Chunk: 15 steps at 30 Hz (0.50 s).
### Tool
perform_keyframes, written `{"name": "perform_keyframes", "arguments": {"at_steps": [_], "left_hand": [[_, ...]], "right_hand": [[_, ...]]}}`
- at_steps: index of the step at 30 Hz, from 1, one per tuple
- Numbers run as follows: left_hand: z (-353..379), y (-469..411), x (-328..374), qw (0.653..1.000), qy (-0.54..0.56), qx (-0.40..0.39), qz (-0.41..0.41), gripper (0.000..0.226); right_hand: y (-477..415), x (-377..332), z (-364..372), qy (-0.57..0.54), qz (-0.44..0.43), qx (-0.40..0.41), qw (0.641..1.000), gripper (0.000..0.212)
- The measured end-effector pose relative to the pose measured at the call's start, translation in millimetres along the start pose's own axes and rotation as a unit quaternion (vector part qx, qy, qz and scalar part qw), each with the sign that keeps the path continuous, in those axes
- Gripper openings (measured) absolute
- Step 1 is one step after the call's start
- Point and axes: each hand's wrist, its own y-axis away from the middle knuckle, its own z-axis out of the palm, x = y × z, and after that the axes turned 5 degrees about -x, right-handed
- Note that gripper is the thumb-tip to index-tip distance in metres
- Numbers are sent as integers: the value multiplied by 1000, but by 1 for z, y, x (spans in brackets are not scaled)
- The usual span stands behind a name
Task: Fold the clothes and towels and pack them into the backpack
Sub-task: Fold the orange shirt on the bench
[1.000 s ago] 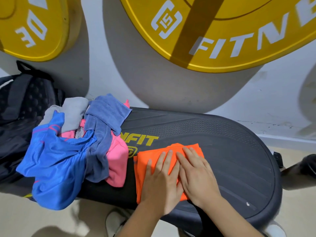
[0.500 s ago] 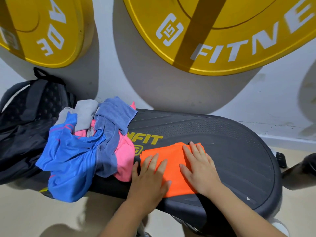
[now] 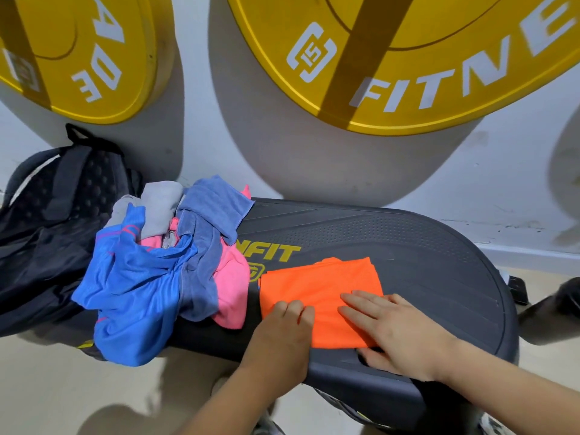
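Orange cloth (image 3: 320, 281) under flat right grip (image 3: 398, 331), left grip (image 3: 282, 331) pinching it; backpack (image 3: 47, 215) contents hidden.

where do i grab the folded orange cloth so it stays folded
Probably the near edge, from the person's side, fingers under, thumb on top: the folded orange cloth lies flat on the step platform, loose layer edges showing at its far right.

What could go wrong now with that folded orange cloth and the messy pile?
The orange cloth lies at the step board's near edge; lifted by the left hand alone, its fold may fall open. The blue garment hangs over the board's edge and could slide to the floor.
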Motion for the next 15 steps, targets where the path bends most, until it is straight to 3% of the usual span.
{"name": "perform_keyframes", "arguments": {"at_steps": [3, 6, 9, 11, 13, 15], "left_hand": [[-7, -4, 2, 1000, -25, -9, 6, 62], [-3, -8, -6, 998, -15, -63, -27, 46], [-15, -21, -7, 986, 28, -110, -126, 29], [-23, -30, -12, 968, 72, -140, -194, 16], [-26, -35, -21, 945, 167, -161, -228, 17], [-41, -42, -27, 888, 332, -178, -263, 19]], "right_hand": [[1, 6, 1, 23, -23, 16, 999, 55], [1, 11, 0, 28, 12, 58, 998, 34], [-2, 15, 4, -136, 109, 86, 981, 31], [-8, 19, 5, -309, 204, 96, 924, 32], [-18, 27, -4, -460, 239, 90, 851, 21], [-26, 37, -26, -559, 242, 87, 788, 14]]}}
